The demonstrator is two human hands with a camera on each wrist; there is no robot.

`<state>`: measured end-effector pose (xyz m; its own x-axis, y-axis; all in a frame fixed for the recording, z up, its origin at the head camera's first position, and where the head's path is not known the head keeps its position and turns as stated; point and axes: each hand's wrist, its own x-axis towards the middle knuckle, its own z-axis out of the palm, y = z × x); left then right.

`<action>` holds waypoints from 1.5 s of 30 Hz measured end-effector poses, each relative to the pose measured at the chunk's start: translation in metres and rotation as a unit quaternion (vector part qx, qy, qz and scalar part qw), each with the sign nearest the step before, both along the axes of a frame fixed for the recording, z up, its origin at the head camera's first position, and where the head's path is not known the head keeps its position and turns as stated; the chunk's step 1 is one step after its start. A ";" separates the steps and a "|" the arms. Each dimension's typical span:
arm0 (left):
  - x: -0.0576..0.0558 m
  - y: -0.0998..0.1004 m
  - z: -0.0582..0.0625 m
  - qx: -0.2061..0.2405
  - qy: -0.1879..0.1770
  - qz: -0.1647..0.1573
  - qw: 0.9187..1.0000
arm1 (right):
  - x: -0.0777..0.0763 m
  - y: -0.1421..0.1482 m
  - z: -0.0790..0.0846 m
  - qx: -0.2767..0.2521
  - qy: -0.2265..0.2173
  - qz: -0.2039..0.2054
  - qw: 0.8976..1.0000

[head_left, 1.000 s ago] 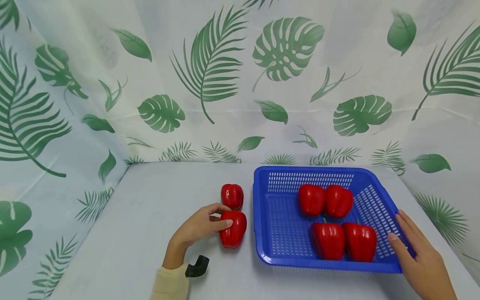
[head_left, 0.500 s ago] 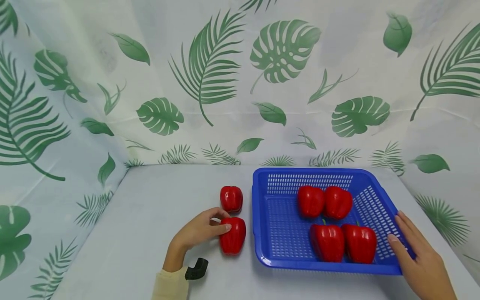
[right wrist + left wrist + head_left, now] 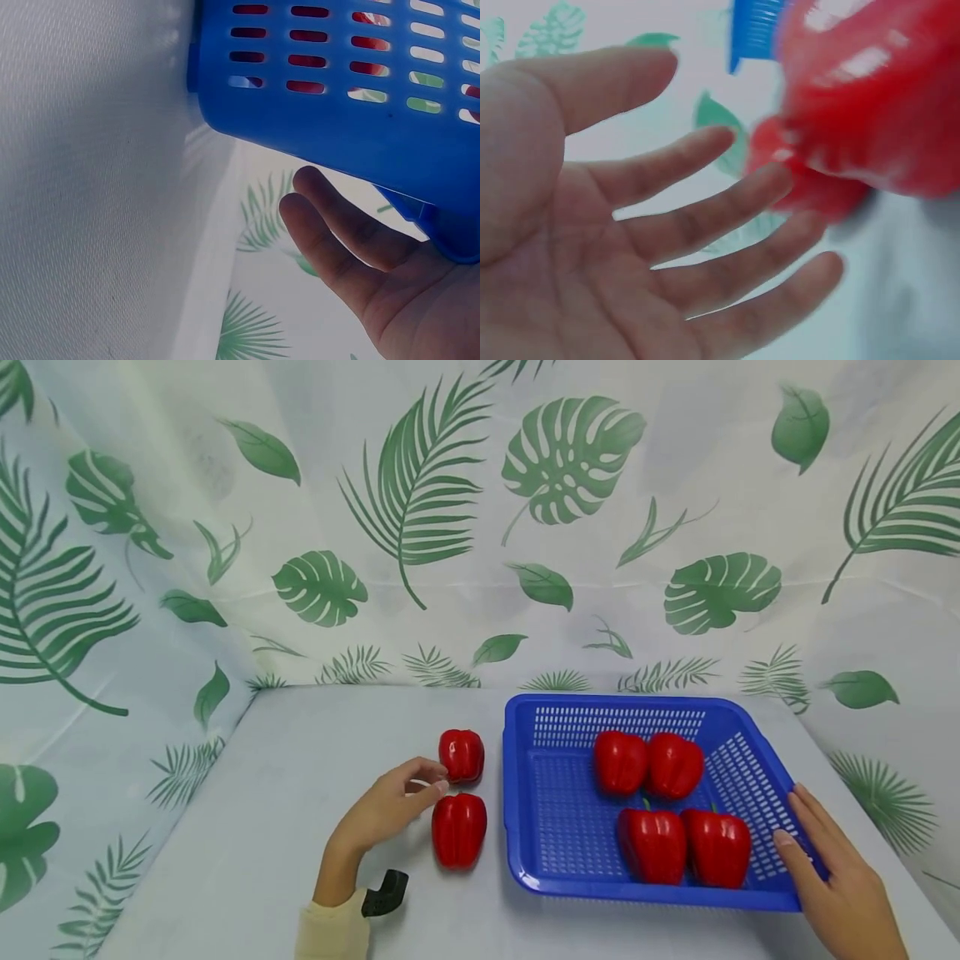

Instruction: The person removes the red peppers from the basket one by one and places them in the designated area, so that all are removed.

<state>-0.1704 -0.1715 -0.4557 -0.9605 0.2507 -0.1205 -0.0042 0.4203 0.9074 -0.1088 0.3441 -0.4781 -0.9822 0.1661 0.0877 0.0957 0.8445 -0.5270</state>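
Note:
Two red bell peppers stand on the table left of the basket: a far pepper (image 3: 461,755) and a near pepper (image 3: 459,832). My left hand (image 3: 390,806) is beside them, fingertips right at the far pepper's lower left and thumb just above the near one. In the left wrist view its fingers (image 3: 705,217) are spread and hold nothing; a blurred pepper (image 3: 877,90) looms at the right. My right hand (image 3: 847,877) holds the right rim of the blue plastic basket (image 3: 566,887), thumb over the inside and fingers along the outside.
Inside the basket lie several more red bell peppers (image 3: 654,847), in a back and a front pair towards its right side. White cloth (image 3: 450,527) with green leaf prints hangs behind and at both sides. A black device (image 3: 386,893) sits at my left wrist.
My left hand has let go of the near pepper and drawn slightly back and left. That pepper stands a little closer to me, apart from the far one. The right hand stays on the basket.

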 end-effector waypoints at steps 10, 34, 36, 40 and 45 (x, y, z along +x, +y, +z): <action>-0.002 0.020 0.026 0.117 0.052 0.073 0.989 | -0.002 -0.003 -0.001 -0.007 0.006 0.000 1.000; -0.029 0.089 0.058 0.277 -0.009 0.025 0.960 | -0.002 -0.004 0.001 0.000 0.008 -0.003 1.000; -0.030 0.095 0.060 0.284 -0.015 0.015 0.958 | -0.001 -0.004 0.002 0.000 0.008 -0.002 1.000; -0.033 0.108 0.064 0.286 -0.027 -0.004 0.958 | 0.000 -0.003 0.002 0.002 0.006 0.000 1.000; -0.037 0.123 0.071 0.264 -0.036 -0.016 0.964 | 0.001 -0.001 0.001 0.003 0.003 0.002 1.000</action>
